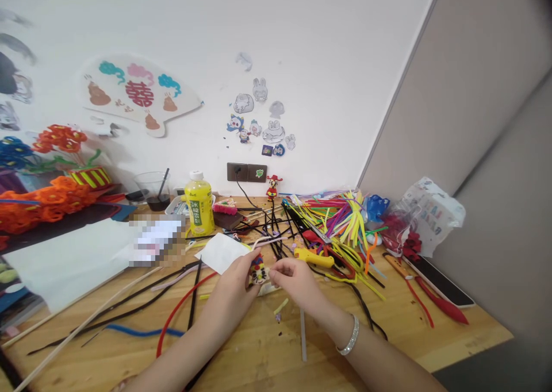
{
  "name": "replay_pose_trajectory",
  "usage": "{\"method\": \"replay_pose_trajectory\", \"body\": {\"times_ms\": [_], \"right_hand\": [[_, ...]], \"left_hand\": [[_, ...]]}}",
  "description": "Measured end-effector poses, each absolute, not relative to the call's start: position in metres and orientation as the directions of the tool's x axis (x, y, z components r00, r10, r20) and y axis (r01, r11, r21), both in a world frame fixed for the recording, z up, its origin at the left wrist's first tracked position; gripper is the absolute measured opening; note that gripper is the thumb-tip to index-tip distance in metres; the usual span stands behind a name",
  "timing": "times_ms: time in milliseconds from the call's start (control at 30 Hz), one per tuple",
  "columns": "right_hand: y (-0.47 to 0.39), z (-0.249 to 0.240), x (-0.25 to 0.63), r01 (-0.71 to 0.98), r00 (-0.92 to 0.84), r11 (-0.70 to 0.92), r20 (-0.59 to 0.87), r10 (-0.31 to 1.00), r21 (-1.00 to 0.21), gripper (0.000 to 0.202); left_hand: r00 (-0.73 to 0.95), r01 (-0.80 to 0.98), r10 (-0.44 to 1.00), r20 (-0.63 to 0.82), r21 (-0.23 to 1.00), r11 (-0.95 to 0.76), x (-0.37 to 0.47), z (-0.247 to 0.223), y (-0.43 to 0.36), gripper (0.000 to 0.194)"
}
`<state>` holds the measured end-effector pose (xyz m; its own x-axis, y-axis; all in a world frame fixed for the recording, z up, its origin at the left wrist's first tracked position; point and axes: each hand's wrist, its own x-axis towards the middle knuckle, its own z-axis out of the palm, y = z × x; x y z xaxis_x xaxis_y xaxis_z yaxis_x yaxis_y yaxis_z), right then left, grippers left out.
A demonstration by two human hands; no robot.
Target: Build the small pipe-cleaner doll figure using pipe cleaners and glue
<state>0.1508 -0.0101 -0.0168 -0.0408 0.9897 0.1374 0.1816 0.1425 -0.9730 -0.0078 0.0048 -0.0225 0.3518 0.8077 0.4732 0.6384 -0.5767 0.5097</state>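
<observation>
Between my hands is a small figure (259, 272) with a white face, dark markings and red, yellow and blue parts, which looks made of pipe cleaners. My left hand (238, 277) is closed on it from the left, fingers behind and thumb in front. My right hand (293, 278) meets its right edge with thumb and fingertips pinched together; whatever lies in that pinch is too small to make out. Just beyond my left hand a white paper (219, 253) lies on the table. A short pale yellow piece (281, 306) rests below the hands.
Colourful pipe cleaners (345, 214) are heaped at the right, with a yellow glue gun (314, 258) in front. Red-handled pliers (440, 300) lie farther right. A yellow drink bottle (199, 203) and a cup of dark liquid (156, 192) stand at the back left. Black stems (125, 306) cross the wooden table.
</observation>
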Motion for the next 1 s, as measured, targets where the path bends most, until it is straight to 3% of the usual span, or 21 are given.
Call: {"method": "replay_pose_trajectory", "body": {"times_ms": [733, 1000], "right_hand": [[-0.012, -0.015, 0.147, 0.045, -0.057, 0.061, 0.058, 0.997, -0.997, 0.023], [-0.003, -0.013, 0.160, 0.024, 0.010, 0.109, 0.110, 0.994, -0.994, 0.023]], "left_hand": [[0.314, 0.653, 0.812, 0.492, 0.509, -0.561, -0.004, -0.022, 0.003, 0.049], [0.329, 0.663, 0.812, 0.482, 0.495, -0.562, -0.013, -0.021, 0.013, 0.047]]}}
